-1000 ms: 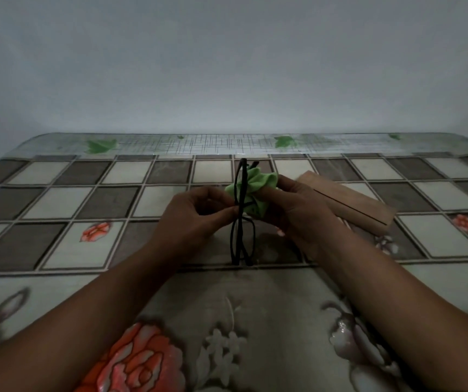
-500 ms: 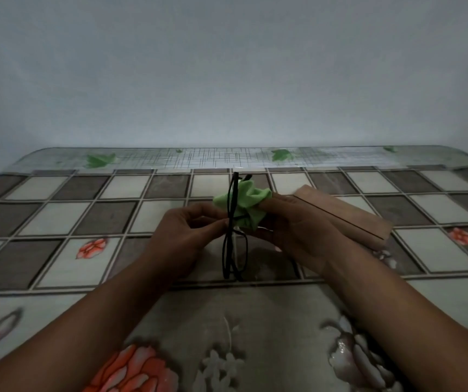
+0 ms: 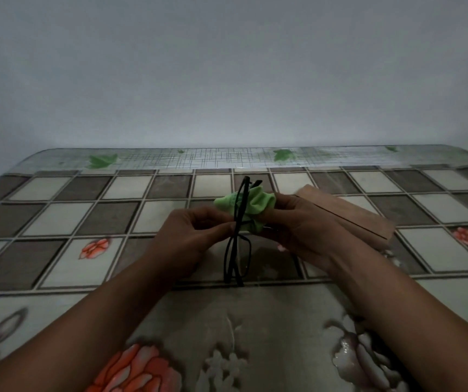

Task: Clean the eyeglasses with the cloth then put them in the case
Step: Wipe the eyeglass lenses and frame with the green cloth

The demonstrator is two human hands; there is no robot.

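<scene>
Black-framed eyeglasses [image 3: 237, 250] stand edge-on above the middle of the table, one lens far, one near. My left hand [image 3: 190, 239] pinches the frame at its middle from the left. A bunched green cloth [image 3: 256, 203] wraps the far lens, and my right hand [image 3: 297, 224] grips the cloth against that lens from the right. A tan, flat, long case [image 3: 362, 215] lies on the table just behind my right hand, partly hidden by it.
The table [image 3: 57, 222] carries a glossy cover with grey and cream squares and printed flowers. Its far edge meets a plain pale wall [image 3: 227, 80]. Both my forearms reach in from the bottom of the view.
The view has tilted up a little, so everything sits lower in frame. The cloth has shifted slightly on the far lens; both grips are unchanged.
</scene>
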